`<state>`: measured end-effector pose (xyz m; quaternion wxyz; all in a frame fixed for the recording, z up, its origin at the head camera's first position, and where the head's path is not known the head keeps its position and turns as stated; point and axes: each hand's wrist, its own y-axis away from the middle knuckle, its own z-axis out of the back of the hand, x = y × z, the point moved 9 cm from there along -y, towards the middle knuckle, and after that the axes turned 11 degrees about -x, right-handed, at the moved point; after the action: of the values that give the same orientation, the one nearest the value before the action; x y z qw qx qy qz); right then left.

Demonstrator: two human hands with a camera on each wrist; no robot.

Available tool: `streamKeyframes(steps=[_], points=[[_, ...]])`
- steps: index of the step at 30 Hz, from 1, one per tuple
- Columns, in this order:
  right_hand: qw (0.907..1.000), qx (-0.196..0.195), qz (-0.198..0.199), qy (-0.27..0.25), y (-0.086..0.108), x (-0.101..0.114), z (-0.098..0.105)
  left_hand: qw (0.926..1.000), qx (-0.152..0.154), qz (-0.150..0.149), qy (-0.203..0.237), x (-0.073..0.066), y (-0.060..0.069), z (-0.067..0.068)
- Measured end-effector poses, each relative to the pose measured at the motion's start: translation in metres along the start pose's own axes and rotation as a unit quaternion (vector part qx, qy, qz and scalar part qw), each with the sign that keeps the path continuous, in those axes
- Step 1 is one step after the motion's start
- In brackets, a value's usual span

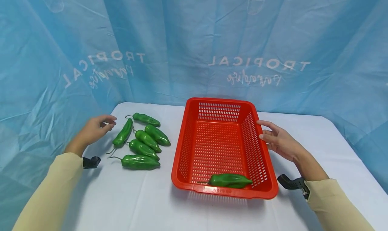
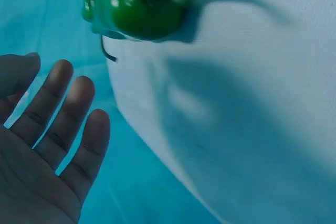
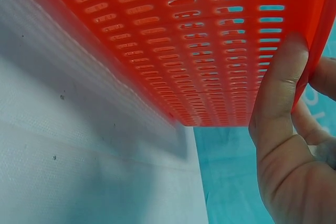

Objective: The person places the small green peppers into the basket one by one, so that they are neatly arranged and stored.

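Observation:
My right hand (image 1: 280, 141) holds the right rim of a red perforated plastic basket (image 1: 218, 190). In the right wrist view, a digit of the right hand (image 3: 289, 150) lies against the outer wall of the basket (image 3: 210, 51), below the rim. One green pepper (image 1: 230, 180) lies inside, along the near wall. My left hand (image 1: 95, 130) hovers over the table's left side with loosely bent fingers and nothing in them. Just right of it lies a green pepper (image 1: 123, 133) with a curved stem. The left wrist view shows the left hand (image 2: 52, 135) apart from a pepper (image 2: 147, 9).
Several more green peppers, among them a pepper (image 1: 147, 119) at the back and a pepper (image 1: 140, 162) at the front, lie left of the basket. A white cloth (image 1: 145, 197) covers the table. Blue printed curtains (image 1: 188, 49) hang behind and at the sides.

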<state>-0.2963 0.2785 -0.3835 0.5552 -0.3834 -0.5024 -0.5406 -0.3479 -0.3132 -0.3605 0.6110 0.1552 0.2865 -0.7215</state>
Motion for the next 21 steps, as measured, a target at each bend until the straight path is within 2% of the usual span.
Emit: streamKeyframes(steps=[3,7,13,16,21], points=[[1.0000,0.000,0.000,0.000,-0.001,0.000,0.001,0.9996,0.024,0.014,0.002,0.009,-0.002,-0.009],[1.0000,0.003,0.000,0.000,-0.002,-0.001,0.000,0.9967,0.072,0.037,-0.005,0.014,-0.007,-0.020],[0.9997,0.016,-0.006,-0.017,-0.003,0.000,-0.003,0.9845,0.149,0.091,0.017,0.018,-0.011,-0.037],[0.9992,0.024,-0.009,-0.032,-0.002,0.001,-0.004,0.9810,0.165,0.098,0.030,0.017,-0.011,-0.041],[0.9990,0.025,-0.005,-0.038,-0.001,0.002,-0.003,0.9797,0.174,0.092,0.040,0.014,-0.012,-0.047]])
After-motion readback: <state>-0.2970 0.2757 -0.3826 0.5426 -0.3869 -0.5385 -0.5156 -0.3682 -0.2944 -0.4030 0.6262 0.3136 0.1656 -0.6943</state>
